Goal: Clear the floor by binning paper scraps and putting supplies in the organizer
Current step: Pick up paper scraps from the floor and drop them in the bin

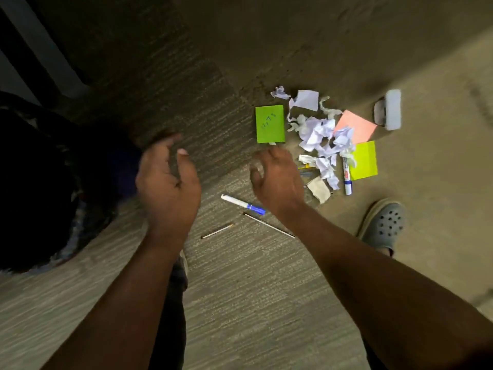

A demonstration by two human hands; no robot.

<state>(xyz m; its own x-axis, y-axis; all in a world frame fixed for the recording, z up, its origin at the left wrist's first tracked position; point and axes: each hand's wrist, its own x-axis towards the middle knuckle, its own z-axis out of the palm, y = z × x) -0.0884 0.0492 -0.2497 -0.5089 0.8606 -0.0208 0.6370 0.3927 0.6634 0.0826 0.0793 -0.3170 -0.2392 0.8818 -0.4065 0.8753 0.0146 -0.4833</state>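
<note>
Crumpled white paper scraps [318, 134] lie in a heap on the carpet, among a green sticky pad [270, 124], a pink pad [356, 126] and a yellow pad [364, 160]. One white-and-blue marker [346, 174] lies in the heap and another marker [242, 202] lies nearer me, beside two thin pen refills [269, 225] [217, 231]. My left hand [168, 180] hovers with fingers apart, holding nothing. My right hand [276, 177] hangs over the carpet left of the heap, fingers curled downward and apart, nothing in it.
A dark round bin [40, 182] stands at the left. A whiteboard eraser [388, 109] lies at the far right of the heap. A foot in a grey clog [382, 224] stands at the right. A beige scrap [318, 189] lies by the heap.
</note>
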